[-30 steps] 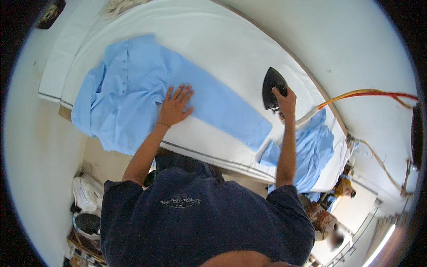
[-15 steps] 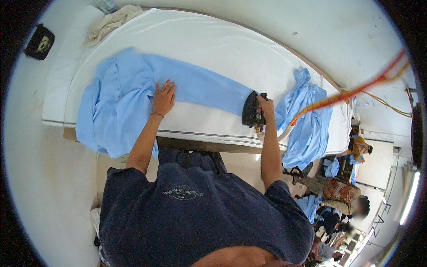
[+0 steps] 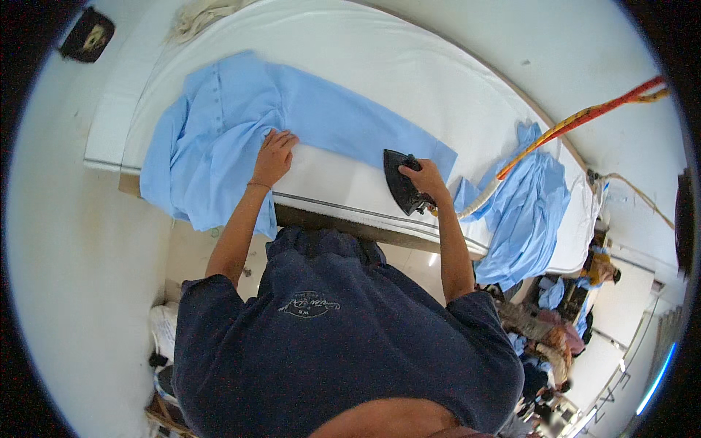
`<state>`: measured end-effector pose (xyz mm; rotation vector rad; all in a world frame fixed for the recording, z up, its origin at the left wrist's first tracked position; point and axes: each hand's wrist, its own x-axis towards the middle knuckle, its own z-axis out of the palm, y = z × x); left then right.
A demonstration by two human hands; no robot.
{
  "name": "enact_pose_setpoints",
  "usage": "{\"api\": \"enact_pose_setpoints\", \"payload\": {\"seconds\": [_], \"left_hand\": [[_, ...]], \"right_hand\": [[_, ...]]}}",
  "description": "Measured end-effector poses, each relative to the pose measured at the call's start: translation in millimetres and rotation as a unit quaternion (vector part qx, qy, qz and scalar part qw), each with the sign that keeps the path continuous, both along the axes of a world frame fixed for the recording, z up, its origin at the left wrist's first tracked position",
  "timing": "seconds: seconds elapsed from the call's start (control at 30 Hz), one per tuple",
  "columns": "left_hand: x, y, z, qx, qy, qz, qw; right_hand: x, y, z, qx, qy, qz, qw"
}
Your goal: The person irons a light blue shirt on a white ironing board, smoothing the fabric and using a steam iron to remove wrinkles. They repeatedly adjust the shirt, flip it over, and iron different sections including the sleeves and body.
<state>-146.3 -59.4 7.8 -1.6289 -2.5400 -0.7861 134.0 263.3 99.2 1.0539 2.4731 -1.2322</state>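
A light blue button-front garment (image 3: 208, 153) lies on the white padded table (image 3: 350, 51), one long sleeve (image 3: 343, 117) spread out to the right. My left hand (image 3: 276, 153) rests where the sleeve meets the bunched body, fingers slightly bent on the cloth. My right hand (image 3: 427, 179) grips a black iron (image 3: 398, 182), which sits at the sleeve's lower edge, left of the cuff. A pale hose (image 3: 478, 201) runs from the iron to red and yellow cords (image 3: 584, 113). Right of the cuff, a second blue garment (image 3: 522, 219) lies crumpled.
Beige cloth (image 3: 193, 18) lies at the table's back left. A wall (image 3: 73, 219) closes the left side, with a white bundle (image 3: 164, 328) low beside it. At lower right, several people (image 3: 548, 343) are among blue garments and dark clutter.
The iron came from right of the sleeve onto its cuff end, then shifted left to the lower edge. My left hand stays on the cloth, its fingers less spread. The view has shifted.
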Motion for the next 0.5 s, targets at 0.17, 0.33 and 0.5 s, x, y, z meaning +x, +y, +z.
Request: {"api": "enact_pose_setpoints", "payload": {"seconds": [0.17, 0.33, 0.5], "left_hand": [[-11.7, 9.0, 2.5, -0.040, -0.017, -0.050, 0.998], [-28.0, -15.6, 13.0, -0.046, -0.095, -0.054, 0.993], [-52.4, -9.0, 30.2, -0.006, -0.248, -0.042, 0.968]], "right_hand": [[24.6, 8.3, -3.4, -0.029, -0.059, -0.084, 0.994], [-33.5, -18.0, 1.5, 0.011, -0.030, 0.012, 0.999], [-152.6, -102.9, -11.4, 0.000, -0.002, 0.131, 0.991]]}}
